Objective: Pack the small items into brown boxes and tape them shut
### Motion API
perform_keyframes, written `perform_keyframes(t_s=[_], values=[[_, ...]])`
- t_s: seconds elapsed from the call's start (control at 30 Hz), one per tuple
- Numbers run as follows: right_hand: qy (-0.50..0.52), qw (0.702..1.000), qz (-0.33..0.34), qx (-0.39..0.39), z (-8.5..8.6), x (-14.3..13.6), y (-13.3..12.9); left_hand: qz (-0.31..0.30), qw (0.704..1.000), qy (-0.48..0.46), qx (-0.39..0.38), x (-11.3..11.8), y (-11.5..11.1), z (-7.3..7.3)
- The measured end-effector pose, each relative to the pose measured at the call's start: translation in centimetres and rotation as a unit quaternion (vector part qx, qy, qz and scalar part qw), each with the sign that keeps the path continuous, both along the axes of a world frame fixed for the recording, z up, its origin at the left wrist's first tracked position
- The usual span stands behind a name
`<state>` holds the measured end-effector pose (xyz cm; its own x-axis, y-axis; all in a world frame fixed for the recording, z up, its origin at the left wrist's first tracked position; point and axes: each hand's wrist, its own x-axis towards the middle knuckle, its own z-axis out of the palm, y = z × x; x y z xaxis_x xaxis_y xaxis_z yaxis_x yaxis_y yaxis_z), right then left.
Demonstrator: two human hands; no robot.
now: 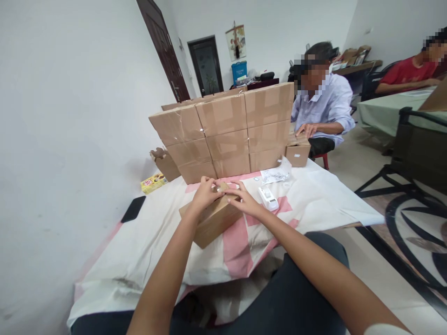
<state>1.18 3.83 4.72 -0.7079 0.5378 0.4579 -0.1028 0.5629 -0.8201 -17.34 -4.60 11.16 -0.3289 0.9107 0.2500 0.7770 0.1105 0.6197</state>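
- Under both hands, on the near middle of the table, a closed-looking cardboard box (218,225), resting on a white-and-pink cloth (139,256).
- Set between the two forearms, with the bulk of the box reaching to the left and near of the fingers.
- Long axis slanting from near left to far right; one long side facing near and right, a short end facing left and near.
- At the far right part of the box top, left hand (205,194) with fingers bent over toward a raised flap (222,187); cannot tell whether pinching it.
- Just right of that, right hand (243,197) with fingers and thumb parted, fingertips on or close to the top; cannot tell whether gripping anything.
- Just right of the right hand, a small white device (268,199); beyond it, a clear plastic bag (277,173).
- Well to the left, a flat black object (133,209) and a yellow pack (153,183).
- Just beyond the hands, a wall of stacked taped boxes (226,130).
- Far right, a seated co-worker (330,104), one hand on another carton (297,154).
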Motion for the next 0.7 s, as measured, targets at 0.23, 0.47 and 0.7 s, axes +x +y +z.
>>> perform_keyframes(t_s=[0.23,0.47,0.7], values=[[-0.013,1.0,0.004,0.018,0.0,0.2,0.0,0.062,0.995,0.08,-0.021,0.1,-0.3,-0.3],[-0.009,1.0,0.004,0.026,-0.2,0.1,0.1,0.061,0.993,0.06,-0.086,-0.2,0.8,-0.6],[0.039,0.995,-0.001,0.09,0.0,0.2,-0.2,0.063,0.991,0.061,-0.105,-0.2,1.3,-0.6]])
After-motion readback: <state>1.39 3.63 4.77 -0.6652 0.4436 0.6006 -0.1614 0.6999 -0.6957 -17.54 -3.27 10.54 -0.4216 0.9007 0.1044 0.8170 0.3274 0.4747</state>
